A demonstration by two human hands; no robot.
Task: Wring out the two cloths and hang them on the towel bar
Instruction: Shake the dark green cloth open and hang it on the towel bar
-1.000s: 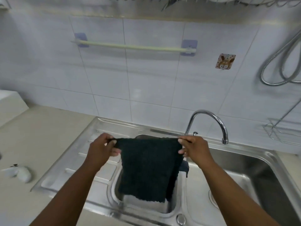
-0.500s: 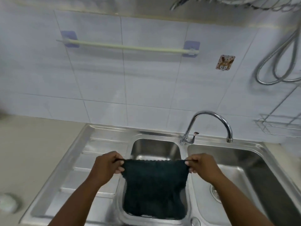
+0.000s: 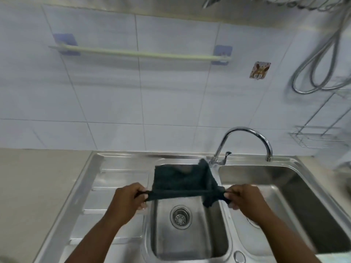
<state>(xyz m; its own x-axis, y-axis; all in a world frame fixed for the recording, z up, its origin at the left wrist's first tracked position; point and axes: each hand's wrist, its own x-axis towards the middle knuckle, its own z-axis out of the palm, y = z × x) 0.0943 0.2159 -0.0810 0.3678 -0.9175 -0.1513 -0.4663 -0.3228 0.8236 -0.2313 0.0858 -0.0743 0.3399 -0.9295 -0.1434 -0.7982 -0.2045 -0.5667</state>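
One dark cloth (image 3: 182, 182) is visible; its far edge blurs, flung toward 12 o'clock over the small sink basin (image 3: 214, 234). Left hand (image 3: 127, 201) and right hand (image 3: 245, 200) fingers pinch its near corners, stretching it taut well below the towel bar (image 3: 140, 53).

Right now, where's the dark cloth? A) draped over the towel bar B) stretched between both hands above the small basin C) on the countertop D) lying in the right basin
B: the left hand and right hand each pinch an end of the dark cloth, above the small basin; the towel bar is bare.
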